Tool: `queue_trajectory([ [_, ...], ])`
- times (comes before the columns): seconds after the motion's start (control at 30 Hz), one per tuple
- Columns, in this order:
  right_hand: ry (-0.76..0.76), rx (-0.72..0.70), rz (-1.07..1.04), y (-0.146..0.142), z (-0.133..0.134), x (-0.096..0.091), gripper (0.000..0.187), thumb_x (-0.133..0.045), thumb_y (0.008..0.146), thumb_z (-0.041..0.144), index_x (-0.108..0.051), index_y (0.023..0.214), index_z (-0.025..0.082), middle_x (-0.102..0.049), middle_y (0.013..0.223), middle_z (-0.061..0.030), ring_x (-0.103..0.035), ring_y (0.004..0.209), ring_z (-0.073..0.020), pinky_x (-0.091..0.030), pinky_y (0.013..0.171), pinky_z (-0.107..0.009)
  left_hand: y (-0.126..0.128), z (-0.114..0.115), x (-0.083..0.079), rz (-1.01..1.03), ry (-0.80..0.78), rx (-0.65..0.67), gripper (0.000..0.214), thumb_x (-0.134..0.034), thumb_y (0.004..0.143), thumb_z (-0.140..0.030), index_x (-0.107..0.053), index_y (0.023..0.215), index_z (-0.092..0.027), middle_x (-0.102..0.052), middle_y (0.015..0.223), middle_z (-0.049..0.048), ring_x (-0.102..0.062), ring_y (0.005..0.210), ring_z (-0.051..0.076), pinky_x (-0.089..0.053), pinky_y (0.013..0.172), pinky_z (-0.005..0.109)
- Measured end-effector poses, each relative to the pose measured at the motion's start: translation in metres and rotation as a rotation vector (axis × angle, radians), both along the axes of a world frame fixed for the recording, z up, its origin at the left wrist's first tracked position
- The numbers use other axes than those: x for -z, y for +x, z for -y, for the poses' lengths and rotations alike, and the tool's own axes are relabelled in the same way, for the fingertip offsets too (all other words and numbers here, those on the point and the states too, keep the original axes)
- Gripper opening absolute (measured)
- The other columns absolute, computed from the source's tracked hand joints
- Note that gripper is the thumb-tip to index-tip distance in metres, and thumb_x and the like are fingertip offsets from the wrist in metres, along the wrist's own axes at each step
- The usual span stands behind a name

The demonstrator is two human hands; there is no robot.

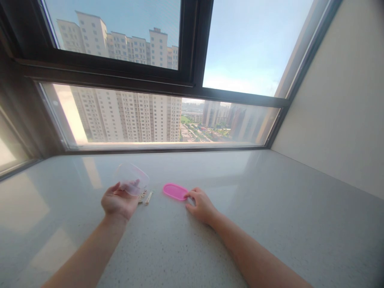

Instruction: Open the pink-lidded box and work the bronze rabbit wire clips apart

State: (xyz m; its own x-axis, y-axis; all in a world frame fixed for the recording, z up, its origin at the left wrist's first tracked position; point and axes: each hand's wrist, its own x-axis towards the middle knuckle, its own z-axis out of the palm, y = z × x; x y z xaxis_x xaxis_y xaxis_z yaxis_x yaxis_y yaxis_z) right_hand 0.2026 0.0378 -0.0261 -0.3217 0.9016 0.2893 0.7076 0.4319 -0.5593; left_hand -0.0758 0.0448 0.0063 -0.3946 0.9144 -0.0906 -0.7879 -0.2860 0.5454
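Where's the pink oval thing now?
In the head view, the pink oval thing is near the middle, its right end at the right hand, with small pale pieces to its left.

The white sill (180, 248) (finely speckled) bears small pale pieces (149, 198).

Dark-framed window (168, 82), speckled sill (168, 248), pale wall (339, 104), hazy towers (132, 116), perhaps apartments

Room beyond the pink lid (174, 192) — clear container (132, 174) and small pieces (149, 198) block its left, right hand (200, 205) its right
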Motion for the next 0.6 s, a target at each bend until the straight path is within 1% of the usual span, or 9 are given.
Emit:
queue_trajectory([
  [0.17,-0.006,0.002,0.012,0.000,0.000,0.000,0.031,-0.061,0.071,0.016,-0.067,0.101,0.020,-0.054,0.093,-0.0057,-0.051,0.087,-0.0178,-0.038,0.080,-0.027,0.001,0.000,-0.001,-0.015,0.011,0.013,0.009,-0.050,0.060,-0.022,-0.048,0.052,-0.020,-0.055,0.047,-0.0024,-0.060,0.058,0.017,-0.051,0.067,0.036],
  [0.33,0.014,-0.010,0.011,0.000,0.001,0.000,0.030,-0.060,0.072,0.016,-0.067,0.101,0.020,-0.054,0.093,-0.0057,-0.051,0.088,-0.0182,-0.038,0.081,-0.028,0.004,0.005,-0.004,-0.085,0.021,0.056,0.015,-0.050,0.063,-0.027,-0.048,0.051,-0.019,-0.058,0.050,0.0013,-0.058,0.054,0.019,-0.050,0.061,0.038],
  [0.47,0.020,-0.017,0.001,0.000,0.001,0.000,0.030,-0.060,0.071,0.016,-0.067,0.100,0.020,-0.054,0.093,-0.0057,-0.051,0.088,-0.0183,-0.038,0.082,-0.028,0.008,0.008,-0.008,-0.145,0.052,0.060,0.019,-0.050,0.065,-0.030,-0.049,0.050,-0.019,-0.055,0.047,0.0008,-0.053,0.048,0.017,-0.048,0.054,0.033],
  [0.6,0.027,-0.025,-0.010,-0.001,0.001,-0.001,0.025,-0.060,0.072,0.015,-0.068,0.095,0.020,-0.055,0.091,-0.0056,-0.052,0.086,-0.0178,-0.039,0.080,-0.028,0.014,0.010,-0.015,-0.228,0.088,0.018,0.018,-0.051,0.063,-0.025,-0.047,0.046,-0.018,-0.052,0.044,-0.0002,-0.051,0.046,0.015,-0.045,0.048,0.028],
])
